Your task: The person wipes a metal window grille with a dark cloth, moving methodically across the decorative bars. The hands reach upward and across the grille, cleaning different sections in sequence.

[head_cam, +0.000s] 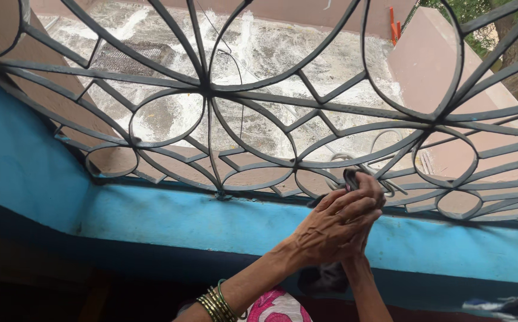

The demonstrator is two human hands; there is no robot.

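Both hands raised together against the lower run of a grey-painted wrought-iron window grille of curved, petal-shaped bars, just above a bright blue plastered sill. Left hand uppermost and nearer the camera, fingers curled shut and laid over the right hand, of which only a strip of knuckles and the wrist below shows. Pinched between the two, a dark grey crumpled cloth, its upper end poking out just past the fingertips and touching the bars, its lower end hanging as a dark bunch beneath the wrists; long axis roughly upright, running from the bars down through the clasp. Right fingers mostly hidden behind the left, apparently closed round the same cloth, though exact grip not visible. Cloth thus directly at and beyond the fingertips, toward the grille, with the left hand the better seen and the nearer. On the left forearm, a stack of gold and green bangles; below it a patch of pink and white patterned fabric. Looped pale wire or cord hanging beyond the bars, just up and right of the hands. Outside, far below, a wet grey rooftop streaked with white and a pinkish parapet wall. No containers in sight.
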